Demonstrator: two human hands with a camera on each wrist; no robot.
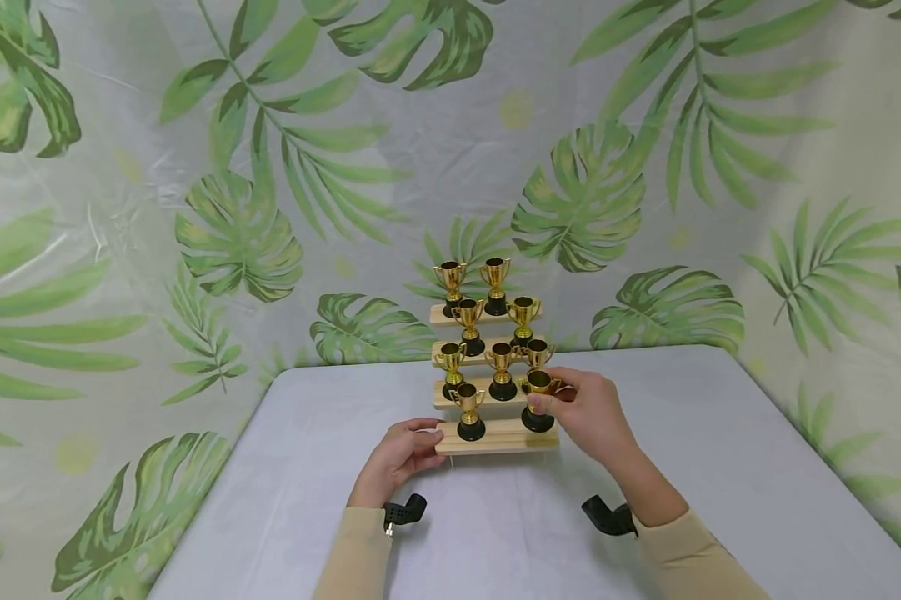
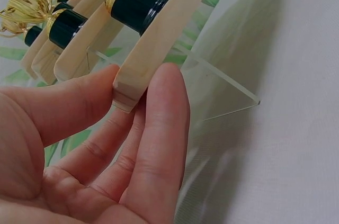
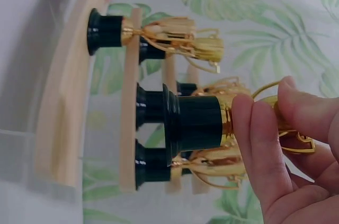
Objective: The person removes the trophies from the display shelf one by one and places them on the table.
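My right hand (image 1: 588, 412) pinches a small gold trophy cup (image 3: 198, 121) with a black base by its gold stem and bowl. In the right wrist view a gap shows between that base and the lowest wooden shelf (image 3: 63, 97). My left hand (image 1: 401, 454) grips the left end of this lowest shelf (image 2: 153, 38) between thumb and fingers. A single trophy (image 1: 470, 410) stands upright near the shelf's left end. Behind it, three higher wooden steps of the stand carry more trophies (image 1: 503, 371) of the same kind, two or three to a step.
The stand rests on a table with a white cloth (image 1: 330, 417). A clear support (image 2: 228, 78) holds the lowest shelf above the cloth. Behind the table hangs a leaf-patterned curtain (image 1: 420, 150). Each wrist wears a black camera (image 1: 608, 515).
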